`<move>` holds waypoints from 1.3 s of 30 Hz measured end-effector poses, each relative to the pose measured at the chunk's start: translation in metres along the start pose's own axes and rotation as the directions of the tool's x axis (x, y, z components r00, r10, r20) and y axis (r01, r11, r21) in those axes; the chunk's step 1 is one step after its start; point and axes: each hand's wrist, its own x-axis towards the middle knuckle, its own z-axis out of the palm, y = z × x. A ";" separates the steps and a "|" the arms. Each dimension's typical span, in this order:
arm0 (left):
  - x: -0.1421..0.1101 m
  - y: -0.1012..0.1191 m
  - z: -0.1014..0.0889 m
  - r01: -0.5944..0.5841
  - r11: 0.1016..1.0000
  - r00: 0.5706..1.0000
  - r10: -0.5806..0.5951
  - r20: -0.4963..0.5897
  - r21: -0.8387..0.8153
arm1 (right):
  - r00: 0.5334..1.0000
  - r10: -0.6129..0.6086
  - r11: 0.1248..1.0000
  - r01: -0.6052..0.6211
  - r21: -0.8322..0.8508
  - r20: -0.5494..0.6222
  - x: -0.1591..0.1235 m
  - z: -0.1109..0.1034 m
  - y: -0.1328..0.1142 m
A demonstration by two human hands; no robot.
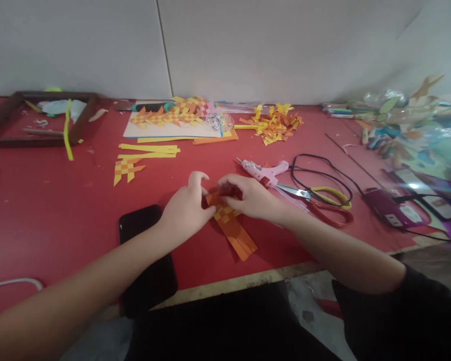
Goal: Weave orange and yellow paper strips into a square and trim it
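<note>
A woven piece of orange and yellow paper strips (233,228) lies on the red table (60,210) in front of me. My left hand (186,208) presses on its upper left end with curled fingers. My right hand (250,198) pinches the strips at its upper end. Loose orange strip ends fan out toward the table's front edge.
A black phone (145,260) lies under my left forearm. A pink glue gun (265,173), red-handled scissors (323,203) and a black cable (315,175) sit to the right. Finished woven pieces (126,169), yellow strips (148,149), paper scraps (272,123) and a wooden frame (41,118) lie farther back.
</note>
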 end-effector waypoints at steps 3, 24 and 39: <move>0.004 -0.008 -0.007 0.012 0.981 0.998 -0.023 -0.054 -0.194 | 0.992 0.062 0.996 -0.054 0.073 -0.110 0.003 0.002 0.003; -0.006 -0.003 -0.014 0.298 0.329 0.928 -0.318 0.192 -0.896 | 0.958 0.282 0.672 -0.167 0.722 -0.041 -0.014 0.009 0.000; -0.010 -0.010 -0.006 0.029 0.554 0.984 -0.164 -0.074 -0.832 | 0.972 0.233 0.719 -0.152 0.679 -0.030 -0.015 0.010 -0.005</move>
